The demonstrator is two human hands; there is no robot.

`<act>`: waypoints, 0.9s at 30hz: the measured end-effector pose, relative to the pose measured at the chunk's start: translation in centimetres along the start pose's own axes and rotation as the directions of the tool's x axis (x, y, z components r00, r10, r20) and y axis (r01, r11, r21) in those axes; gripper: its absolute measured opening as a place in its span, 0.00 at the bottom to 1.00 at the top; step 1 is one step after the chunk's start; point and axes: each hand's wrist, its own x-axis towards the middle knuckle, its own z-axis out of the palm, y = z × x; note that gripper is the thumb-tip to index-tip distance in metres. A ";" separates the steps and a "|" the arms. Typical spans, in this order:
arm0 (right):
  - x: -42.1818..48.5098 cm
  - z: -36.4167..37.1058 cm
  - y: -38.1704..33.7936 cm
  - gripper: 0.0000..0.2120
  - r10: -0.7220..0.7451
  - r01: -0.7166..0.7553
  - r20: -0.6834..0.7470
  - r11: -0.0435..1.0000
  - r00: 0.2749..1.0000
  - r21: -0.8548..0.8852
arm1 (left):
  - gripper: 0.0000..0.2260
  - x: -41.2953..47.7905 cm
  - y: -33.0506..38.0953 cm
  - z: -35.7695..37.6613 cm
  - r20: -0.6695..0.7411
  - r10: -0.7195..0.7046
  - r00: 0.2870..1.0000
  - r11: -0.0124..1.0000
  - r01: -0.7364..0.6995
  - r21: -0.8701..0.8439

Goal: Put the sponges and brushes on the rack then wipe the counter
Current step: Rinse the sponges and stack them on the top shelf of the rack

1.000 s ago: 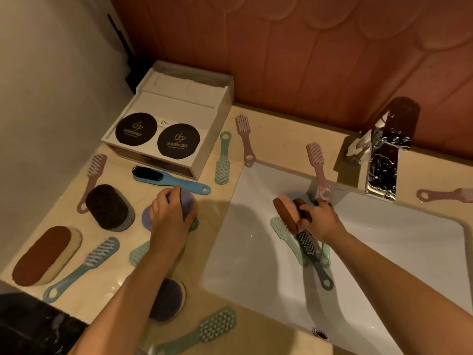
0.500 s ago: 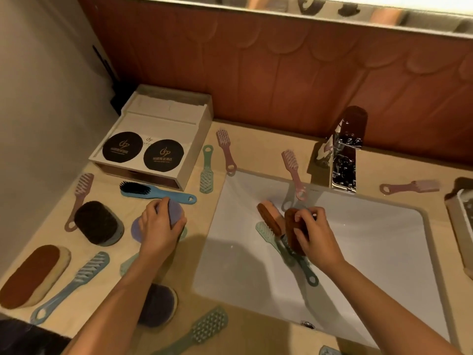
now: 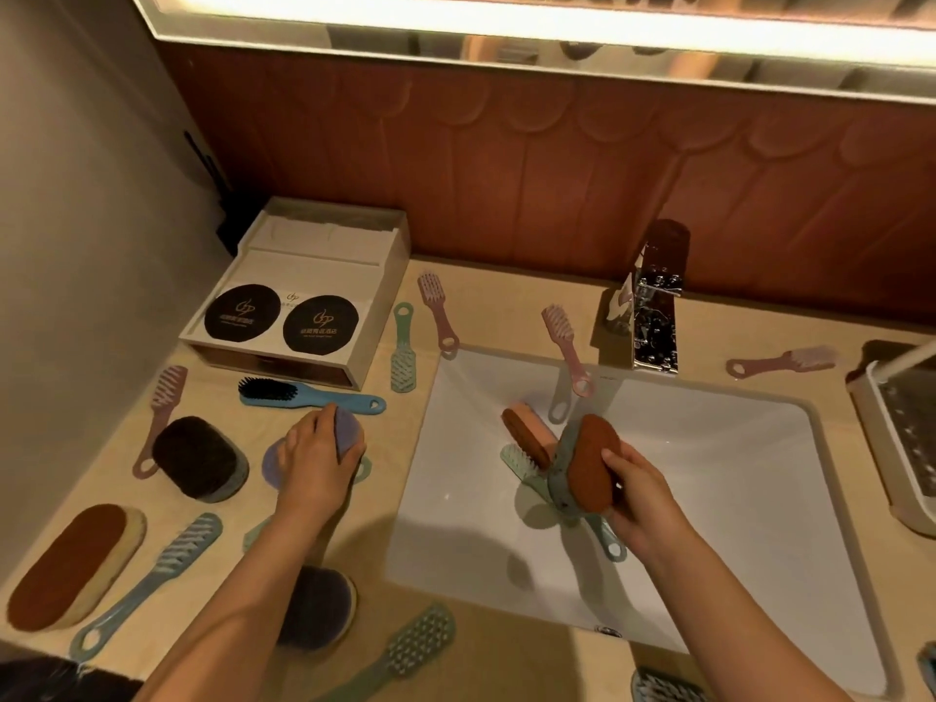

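Note:
My right hand point(image 3: 639, 504) grips a brown-topped oval sponge point(image 3: 590, 463) together with a teal brush point(image 3: 600, 537), lifted over the white sink point(image 3: 709, 499). A pink-and-brown sponge point(image 3: 527, 432) and a mint brush point(image 3: 519, 463) lie in the basin behind them. My left hand point(image 3: 316, 461) holds a purple sponge point(image 3: 348, 432) on the counter, with a second purple sponge point(image 3: 271, 463) under it. The rack point(image 3: 891, 433) shows at the right edge. Several more brushes and sponges lie scattered on the counter.
A white box point(image 3: 304, 301) with two black discs stands at the back left. The chrome tap point(image 3: 656, 316) rises behind the sink. On the counter lie a dark sponge point(image 3: 195, 456), a long brown sponge point(image 3: 71, 564), a blue brush point(image 3: 309, 395) and pink brushes point(image 3: 782, 361).
My right hand has lifted the brown sponge and teal brush up out of the basin, toward the right. The left hand has stayed on the purple sponge. The view has tilted up.

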 end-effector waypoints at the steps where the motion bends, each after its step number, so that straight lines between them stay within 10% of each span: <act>1: 0.0 0.1 -0.1 0.17 0.074 -0.074 0.010 0.991 0.997 0.111 | 0.25 0.1 0.1 -0.1 0.003 -0.006 1.000 0.999 0.006 0.041; 8: -2.4 1.9 0.0 0.32 0.117 -0.181 0.198 0.918 0.973 0.352 | 0.22 0.0 1.5 -2.1 -0.014 0.026 1.000 0.997 -0.025 0.069; 13: -3.3 2.9 -0.3 0.21 0.044 -0.114 0.240 0.951 0.970 0.288 | 0.23 -1.0 3.3 -3.9 -0.061 0.067 0.996 0.972 -0.079 -0.222; 17: -3.3 3.3 -0.4 0.12 0.030 -0.084 0.269 0.977 0.963 0.194 | 0.18 -2.4 6.2 -6.2 0.106 -0.009 0.994 0.638 0.087 -0.765; 22: -3.5 4.8 -0.8 0.14 -0.029 0.013 0.272 0.998 0.962 0.061 | 0.16 -3.7 9.3 -7.1 0.403 0.107 0.909 0.182 0.381 -0.907; 27: -4.2 6.8 -1.2 0.09 -0.164 0.215 0.301 0.966 0.939 -0.146 | 0.17 -4.4 12.3 -5.8 0.505 0.185 0.843 0.098 0.496 -0.863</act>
